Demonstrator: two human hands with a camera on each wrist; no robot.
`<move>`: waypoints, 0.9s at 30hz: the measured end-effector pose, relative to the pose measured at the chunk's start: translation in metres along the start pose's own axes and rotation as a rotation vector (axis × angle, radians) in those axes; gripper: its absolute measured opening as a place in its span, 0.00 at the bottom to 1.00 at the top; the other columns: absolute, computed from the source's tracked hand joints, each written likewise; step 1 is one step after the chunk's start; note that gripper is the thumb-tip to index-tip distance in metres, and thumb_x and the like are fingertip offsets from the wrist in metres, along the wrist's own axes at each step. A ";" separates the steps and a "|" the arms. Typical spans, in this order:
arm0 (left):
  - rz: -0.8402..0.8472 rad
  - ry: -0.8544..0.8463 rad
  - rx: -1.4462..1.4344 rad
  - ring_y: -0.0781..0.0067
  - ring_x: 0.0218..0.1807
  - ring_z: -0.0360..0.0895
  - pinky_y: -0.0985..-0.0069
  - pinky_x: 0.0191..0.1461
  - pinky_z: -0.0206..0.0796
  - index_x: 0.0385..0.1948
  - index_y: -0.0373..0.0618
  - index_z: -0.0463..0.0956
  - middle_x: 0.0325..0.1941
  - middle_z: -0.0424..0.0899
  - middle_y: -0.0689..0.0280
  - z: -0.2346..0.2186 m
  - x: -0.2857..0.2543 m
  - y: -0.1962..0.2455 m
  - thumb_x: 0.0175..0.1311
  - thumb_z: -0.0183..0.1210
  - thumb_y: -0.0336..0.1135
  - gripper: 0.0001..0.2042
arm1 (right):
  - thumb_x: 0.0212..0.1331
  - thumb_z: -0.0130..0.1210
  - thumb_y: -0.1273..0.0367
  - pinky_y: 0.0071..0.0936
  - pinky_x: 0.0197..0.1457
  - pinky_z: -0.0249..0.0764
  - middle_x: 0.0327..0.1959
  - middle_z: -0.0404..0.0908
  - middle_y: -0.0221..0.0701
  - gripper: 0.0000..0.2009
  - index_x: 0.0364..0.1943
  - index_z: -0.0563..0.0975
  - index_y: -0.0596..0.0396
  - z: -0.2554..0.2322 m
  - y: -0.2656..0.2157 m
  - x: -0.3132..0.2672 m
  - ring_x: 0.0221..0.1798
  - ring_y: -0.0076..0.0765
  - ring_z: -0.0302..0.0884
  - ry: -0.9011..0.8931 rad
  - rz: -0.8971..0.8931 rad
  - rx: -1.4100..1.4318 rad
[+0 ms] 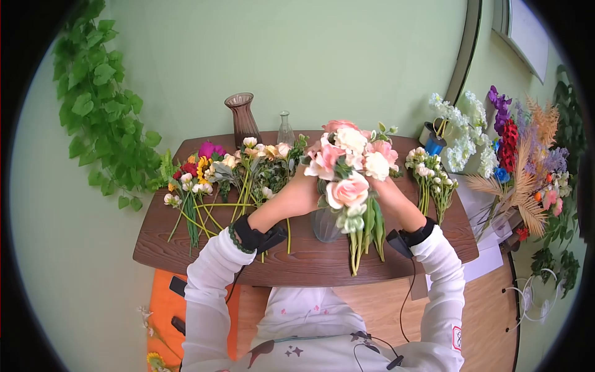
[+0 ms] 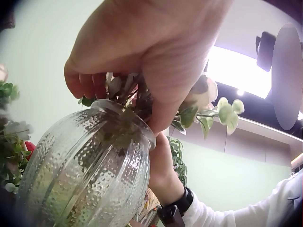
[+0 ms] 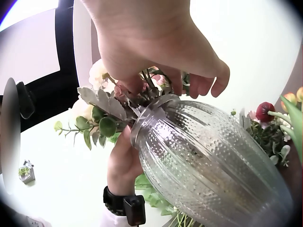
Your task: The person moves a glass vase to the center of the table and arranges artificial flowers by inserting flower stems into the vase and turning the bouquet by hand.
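My left hand point(image 1: 300, 196) and right hand point(image 1: 390, 193) grip the pink-and-white flower bunch point(image 1: 349, 191) at the ribbed clear-glass vase's point(image 1: 325, 225) mouth, near side centre; stems likely light, bendy, glass slippery, fragile, best steadied by its neck.

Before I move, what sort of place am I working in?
Likely a floral studio or flower-craft room: cut-stem bunches and a brown vase on a wooden table, plus a hanging leafy vine on the wall.
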State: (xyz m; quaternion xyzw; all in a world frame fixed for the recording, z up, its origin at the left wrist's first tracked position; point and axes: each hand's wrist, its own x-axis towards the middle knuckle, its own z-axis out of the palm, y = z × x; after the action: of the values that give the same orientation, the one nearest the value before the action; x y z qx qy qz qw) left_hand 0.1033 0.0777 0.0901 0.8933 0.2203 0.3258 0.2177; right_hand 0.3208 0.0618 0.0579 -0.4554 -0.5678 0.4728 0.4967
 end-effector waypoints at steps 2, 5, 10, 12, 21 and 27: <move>0.010 0.009 0.073 0.51 0.40 0.73 0.67 0.43 0.66 0.39 0.35 0.69 0.38 0.75 0.49 -0.002 -0.002 0.011 0.46 0.56 0.34 0.17 | 0.57 0.46 0.64 0.25 0.55 0.61 0.49 0.73 0.34 0.19 0.50 0.68 0.63 -0.001 0.011 0.004 0.51 0.29 0.67 0.009 -0.153 -0.031; -0.062 -0.074 0.011 0.50 0.37 0.73 0.64 0.38 0.66 0.36 0.34 0.70 0.34 0.76 0.48 -0.005 -0.002 0.022 0.45 0.54 0.29 0.14 | 0.58 0.44 0.65 0.27 0.47 0.64 0.43 0.74 0.33 0.16 0.46 0.69 0.62 -0.013 0.020 0.010 0.43 0.30 0.68 -0.012 -0.093 -0.134; -0.171 -0.122 -0.028 0.52 0.37 0.74 0.66 0.39 0.66 0.37 0.34 0.68 0.32 0.75 0.47 -0.010 -0.001 0.036 0.45 0.52 0.26 0.14 | 0.58 0.42 0.64 0.27 0.41 0.64 0.36 0.73 0.33 0.15 0.41 0.70 0.62 -0.009 0.011 0.009 0.36 0.29 0.67 -0.018 -0.165 -0.194; -0.240 -0.136 -0.062 0.54 0.39 0.74 0.68 0.42 0.66 0.40 0.34 0.67 0.35 0.75 0.48 -0.005 -0.003 0.024 0.45 0.53 0.26 0.17 | 0.58 0.43 0.63 0.26 0.41 0.64 0.36 0.73 0.33 0.16 0.41 0.70 0.62 -0.008 0.013 0.009 0.36 0.28 0.66 -0.008 -0.063 -0.159; -0.187 0.134 -0.364 0.66 0.51 0.66 0.70 0.48 0.62 0.56 0.45 0.43 0.53 0.61 0.53 -0.002 -0.031 -0.033 0.48 0.63 0.35 0.38 | 0.61 0.39 0.58 0.27 0.54 0.60 0.52 0.66 0.33 0.22 0.53 0.65 0.58 -0.012 0.018 -0.004 0.51 0.28 0.64 -0.111 0.080 -0.024; -0.522 0.183 -0.237 0.74 0.38 0.71 0.77 0.38 0.65 0.41 0.39 0.64 0.42 0.70 0.60 -0.031 -0.059 -0.104 0.52 0.58 0.36 0.17 | 0.62 0.38 0.55 0.28 0.56 0.57 0.52 0.68 0.29 0.23 0.53 0.66 0.55 -0.019 0.027 -0.025 0.53 0.27 0.63 -0.075 0.086 0.083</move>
State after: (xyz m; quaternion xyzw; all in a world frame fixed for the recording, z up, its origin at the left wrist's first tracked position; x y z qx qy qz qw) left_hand 0.0150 0.1379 0.0272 0.7417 0.4215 0.3615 0.3763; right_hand 0.3437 0.0423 0.0293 -0.4404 -0.5458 0.5336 0.4727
